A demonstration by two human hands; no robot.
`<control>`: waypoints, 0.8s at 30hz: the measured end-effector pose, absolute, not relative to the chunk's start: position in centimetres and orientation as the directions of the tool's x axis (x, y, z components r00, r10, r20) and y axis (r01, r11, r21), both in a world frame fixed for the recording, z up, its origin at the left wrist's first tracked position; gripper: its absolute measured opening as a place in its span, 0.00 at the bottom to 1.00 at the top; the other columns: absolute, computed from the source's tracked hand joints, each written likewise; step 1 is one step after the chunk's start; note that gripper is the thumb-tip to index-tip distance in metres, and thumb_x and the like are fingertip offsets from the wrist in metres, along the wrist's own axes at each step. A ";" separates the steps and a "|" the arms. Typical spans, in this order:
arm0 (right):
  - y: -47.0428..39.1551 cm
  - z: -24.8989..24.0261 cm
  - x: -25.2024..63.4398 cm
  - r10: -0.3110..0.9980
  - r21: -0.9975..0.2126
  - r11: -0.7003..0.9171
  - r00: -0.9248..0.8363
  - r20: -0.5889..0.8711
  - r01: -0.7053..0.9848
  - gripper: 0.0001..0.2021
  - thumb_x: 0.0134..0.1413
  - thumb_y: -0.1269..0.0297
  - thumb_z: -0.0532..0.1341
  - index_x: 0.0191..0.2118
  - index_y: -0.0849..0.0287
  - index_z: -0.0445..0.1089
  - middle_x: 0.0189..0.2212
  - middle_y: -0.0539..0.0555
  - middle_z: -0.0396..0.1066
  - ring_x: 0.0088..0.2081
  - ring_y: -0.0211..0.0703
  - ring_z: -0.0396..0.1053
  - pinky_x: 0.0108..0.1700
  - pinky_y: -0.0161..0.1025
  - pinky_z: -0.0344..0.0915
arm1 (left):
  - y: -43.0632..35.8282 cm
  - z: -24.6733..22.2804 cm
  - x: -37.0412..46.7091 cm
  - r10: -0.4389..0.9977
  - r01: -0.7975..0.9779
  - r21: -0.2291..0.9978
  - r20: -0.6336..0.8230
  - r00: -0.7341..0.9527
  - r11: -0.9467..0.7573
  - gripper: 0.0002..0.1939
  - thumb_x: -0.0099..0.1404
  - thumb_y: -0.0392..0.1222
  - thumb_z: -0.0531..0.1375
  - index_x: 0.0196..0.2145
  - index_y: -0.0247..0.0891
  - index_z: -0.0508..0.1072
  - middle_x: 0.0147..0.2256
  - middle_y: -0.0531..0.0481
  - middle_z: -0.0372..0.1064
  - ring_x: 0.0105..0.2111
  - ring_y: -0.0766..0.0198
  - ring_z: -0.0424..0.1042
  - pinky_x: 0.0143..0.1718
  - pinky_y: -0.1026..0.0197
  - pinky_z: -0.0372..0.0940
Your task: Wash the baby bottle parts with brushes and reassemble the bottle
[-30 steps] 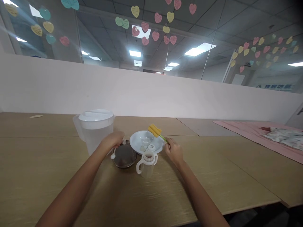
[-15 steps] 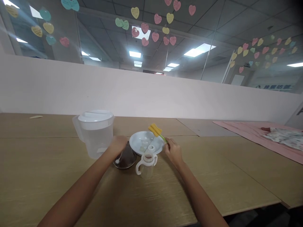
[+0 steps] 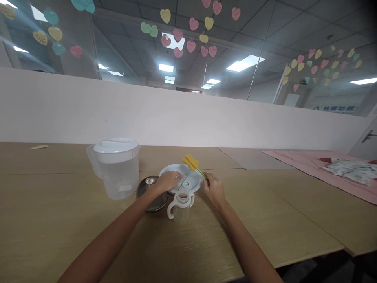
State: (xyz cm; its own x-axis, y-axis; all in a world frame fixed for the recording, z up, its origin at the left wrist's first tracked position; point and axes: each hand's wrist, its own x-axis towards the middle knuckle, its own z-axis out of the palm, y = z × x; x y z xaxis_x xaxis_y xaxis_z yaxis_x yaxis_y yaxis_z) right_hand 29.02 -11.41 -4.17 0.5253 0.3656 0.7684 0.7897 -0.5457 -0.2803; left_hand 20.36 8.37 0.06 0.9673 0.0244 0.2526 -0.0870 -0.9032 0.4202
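My right hand (image 3: 214,189) is closed round the green handle of a bottle brush with a yellow sponge head (image 3: 191,162), held over the right side of a white bowl (image 3: 196,181). My left hand (image 3: 169,181) reaches over the bowl's left rim, fingers apart and nothing visible in them; the fingertips are partly hidden. Inside the bowl lies a small white ring-shaped part (image 3: 186,184). In front of the bowl stands a clear baby bottle (image 3: 182,208) with white side handles and no cap. Left of it sits a dark metal dish (image 3: 156,202) holding a small whitish round piece (image 3: 150,181).
A clear plastic pitcher (image 3: 119,179) with a white lid stands on the left of the wooden table (image 3: 265,220). A pink cloth (image 3: 309,167) with a patterned white garment (image 3: 352,171) on it covers the far right. A low white wall (image 3: 176,122) runs behind the table.
My left hand has moved right, from above the metal dish to the white bowl. The small whitish piece it held over the dish now lies there. The brush has barely moved.
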 end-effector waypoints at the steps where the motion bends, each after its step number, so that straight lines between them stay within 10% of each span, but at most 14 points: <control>1: -11.4 -4.2 29.0 0.367 -0.281 -0.548 0.528 0.766 0.788 0.18 0.50 0.73 0.47 0.43 0.63 0.70 0.33 0.57 0.72 0.33 0.42 0.69 0.34 0.35 0.62 | 8.5 0.0 20.4 0.044 -0.074 0.439 0.254 0.966 -0.895 0.23 0.65 0.52 0.45 0.35 0.35 0.74 0.37 0.43 0.73 0.39 0.55 0.70 0.43 0.58 0.61; 16: -11.3 -4.3 28.6 0.325 -0.226 -0.462 0.400 0.857 0.858 0.19 0.50 0.73 0.47 0.43 0.64 0.70 0.28 0.56 0.70 0.29 0.39 0.68 0.31 0.33 0.63 | 7.0 4.6 19.0 0.328 -0.363 0.716 0.629 0.705 -0.596 0.18 0.56 0.45 0.59 0.43 0.36 0.72 0.38 0.46 0.72 0.42 0.59 0.70 0.45 0.56 0.64; 24: -11.6 -4.2 28.3 0.223 -0.193 -0.476 0.330 0.917 0.858 0.20 0.52 0.74 0.47 0.49 0.63 0.66 0.32 0.56 0.70 0.29 0.39 0.66 0.31 0.33 0.63 | 7.8 6.1 17.5 0.076 -0.389 0.316 0.850 0.521 -0.865 0.34 0.51 0.34 0.63 0.55 0.44 0.60 0.51 0.46 0.56 0.51 0.59 0.61 0.50 0.57 0.62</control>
